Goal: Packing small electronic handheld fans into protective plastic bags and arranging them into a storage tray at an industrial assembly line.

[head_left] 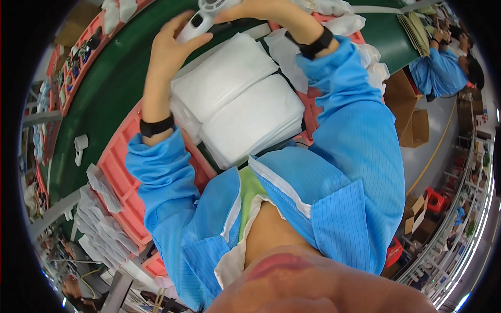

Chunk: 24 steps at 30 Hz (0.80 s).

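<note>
Both wrists reach forward in my remote view: the left hand clasps a tilted white gadget; the right hand touches its ringed end, grip cropped beyond my telling. The gadget sits between them, past stacked white bags.

Bright blue fabric work jacket with fine dark pinstripes, its loose sleeves bunched in folds up the forearms; square matching chest pocket; white zip tape along the open front. Beneath, a light green top and a crumpled off-white collar. A plain black band on the left wrist, another on the right.
</note>
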Tool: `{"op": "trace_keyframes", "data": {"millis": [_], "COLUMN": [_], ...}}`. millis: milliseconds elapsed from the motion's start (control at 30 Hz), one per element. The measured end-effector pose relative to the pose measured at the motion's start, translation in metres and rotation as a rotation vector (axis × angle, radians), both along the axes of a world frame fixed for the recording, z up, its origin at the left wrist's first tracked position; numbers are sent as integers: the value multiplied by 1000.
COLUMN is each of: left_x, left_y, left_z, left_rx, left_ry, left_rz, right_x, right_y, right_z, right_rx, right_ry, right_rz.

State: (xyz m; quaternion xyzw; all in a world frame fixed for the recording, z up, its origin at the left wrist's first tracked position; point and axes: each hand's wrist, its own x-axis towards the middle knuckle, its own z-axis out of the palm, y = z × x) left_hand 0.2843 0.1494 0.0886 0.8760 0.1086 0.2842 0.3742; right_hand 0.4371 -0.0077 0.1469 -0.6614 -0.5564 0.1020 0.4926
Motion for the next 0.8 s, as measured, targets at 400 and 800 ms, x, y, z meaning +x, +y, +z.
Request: {"op": "trace_keyframes", "data": {"millis": [400, 800], "left_x": [55, -15], "left_y": [-87, -56], "left_z": [-93, -32], "left_rx": [382, -376], "left_ry": [486, 19], "left_rz": [-31, -119], "right_x": [3, -19], "right_y": [-88, -94], "right_z": [45, 30], "right_rx": [140, -110], "right_ry": [-284, -112], "right_rz": [-474, -253]}}
